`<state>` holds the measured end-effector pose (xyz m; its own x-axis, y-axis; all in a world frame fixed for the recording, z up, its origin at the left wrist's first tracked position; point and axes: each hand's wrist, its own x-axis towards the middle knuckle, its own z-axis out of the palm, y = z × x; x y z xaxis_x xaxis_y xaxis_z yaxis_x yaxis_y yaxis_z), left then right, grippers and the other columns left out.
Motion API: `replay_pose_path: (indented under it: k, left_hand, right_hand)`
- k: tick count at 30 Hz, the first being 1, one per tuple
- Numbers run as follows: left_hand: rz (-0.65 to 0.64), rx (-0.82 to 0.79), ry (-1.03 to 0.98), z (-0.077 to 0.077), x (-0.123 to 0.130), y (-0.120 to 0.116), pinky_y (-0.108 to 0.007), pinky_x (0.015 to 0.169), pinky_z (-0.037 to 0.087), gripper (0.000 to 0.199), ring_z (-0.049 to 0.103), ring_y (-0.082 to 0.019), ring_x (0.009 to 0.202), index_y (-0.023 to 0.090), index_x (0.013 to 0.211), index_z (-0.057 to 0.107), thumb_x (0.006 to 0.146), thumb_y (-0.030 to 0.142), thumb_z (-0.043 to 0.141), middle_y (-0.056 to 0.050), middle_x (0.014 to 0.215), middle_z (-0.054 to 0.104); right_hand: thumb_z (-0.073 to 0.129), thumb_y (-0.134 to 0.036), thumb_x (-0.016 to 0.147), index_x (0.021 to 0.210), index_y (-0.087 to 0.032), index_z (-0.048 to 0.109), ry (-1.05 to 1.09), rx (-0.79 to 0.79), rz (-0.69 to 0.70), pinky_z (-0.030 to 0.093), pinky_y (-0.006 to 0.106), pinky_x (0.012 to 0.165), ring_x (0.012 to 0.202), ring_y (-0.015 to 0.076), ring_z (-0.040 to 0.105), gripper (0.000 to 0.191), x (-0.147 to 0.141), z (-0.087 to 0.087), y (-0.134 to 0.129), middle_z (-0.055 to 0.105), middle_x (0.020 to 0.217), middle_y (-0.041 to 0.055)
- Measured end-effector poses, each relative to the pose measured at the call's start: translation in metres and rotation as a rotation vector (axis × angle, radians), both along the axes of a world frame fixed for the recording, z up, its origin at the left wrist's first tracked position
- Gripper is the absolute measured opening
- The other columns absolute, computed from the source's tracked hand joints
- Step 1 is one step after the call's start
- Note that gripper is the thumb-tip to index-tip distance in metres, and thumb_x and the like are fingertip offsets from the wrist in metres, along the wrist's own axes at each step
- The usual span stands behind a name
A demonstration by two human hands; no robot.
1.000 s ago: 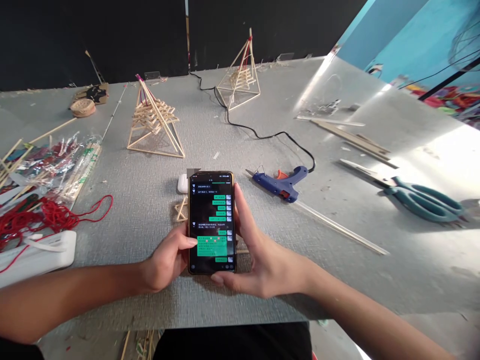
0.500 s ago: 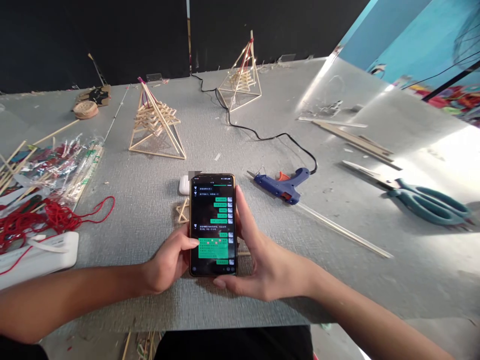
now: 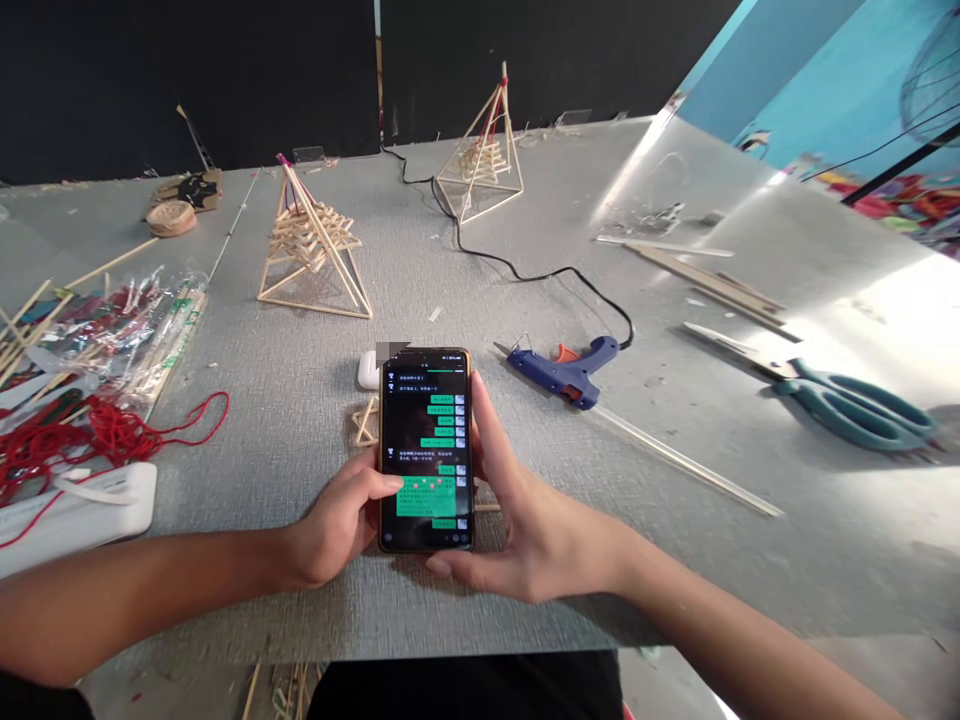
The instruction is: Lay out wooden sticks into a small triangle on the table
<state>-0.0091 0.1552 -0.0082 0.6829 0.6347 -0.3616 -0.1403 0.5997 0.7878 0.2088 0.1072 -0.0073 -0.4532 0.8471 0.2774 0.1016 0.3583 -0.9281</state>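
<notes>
A phone [image 3: 426, 450] with a chat of green message bubbles on its dark screen is held upright over the table's near part. My left hand [image 3: 341, 520] grips its left edge, the thumb lying over the lower screen. Around the right edge and bottom corner is my right hand [image 3: 525, 520], its thumb below the phone. Partly hidden behind the phone are a white case [image 3: 368, 370] and a small wooden stick star [image 3: 365, 422]. A blue glue gun [image 3: 566, 372] with a clear glue stick lies to the right.
Two stick pyramids [image 3: 315, 240] [image 3: 481, 150] stand farther back. Teal-handled scissors [image 3: 855, 405] and wood strips [image 3: 712, 285] lie right. Red yarn [image 3: 82, 435], bagged sticks [image 3: 161, 335] and a white power strip [image 3: 82, 520] are left. A black cord [image 3: 517, 272] crosses the middle.
</notes>
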Motion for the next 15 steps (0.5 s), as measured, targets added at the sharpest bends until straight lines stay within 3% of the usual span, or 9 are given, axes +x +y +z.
replay_pose_path:
  k: [10, 15]
  left_hand:
    - [-0.046, 0.041, -0.039, 0.0108, 0.0009, 0.0007, -0.045, 0.1, 0.05, 0.058, 0.065, -0.031, 0.113, 0.02, 0.137, 0.064, 0.087, 0.051, 0.066, -0.009, 0.116, 0.074]
    - [-0.058, 0.059, -0.056, 0.0114, 0.0014, 0.0, -0.045, 0.102, 0.048, 0.059, 0.065, -0.031, 0.115, 0.02, 0.141, 0.061, 0.09, 0.05, 0.062, -0.01, 0.117, 0.073]
  right_hand:
    - [0.082, -0.024, 0.088, 0.158, -0.032, -0.043, 0.015, -0.015, 0.021, 0.065, 0.05, 0.104, 0.144, 0.0361, 0.062, 0.143, -0.0002, 0.0016, 0.0003, 0.036, 0.174, 0.0236]
    - [0.082, -0.024, 0.088, 0.159, -0.03, -0.043, -0.007, -0.004, 0.004, 0.061, 0.053, 0.111, 0.152, 0.0378, 0.053, 0.144, 0.0004, 0.0015, 0.0001, 0.028, 0.177, 0.0237]
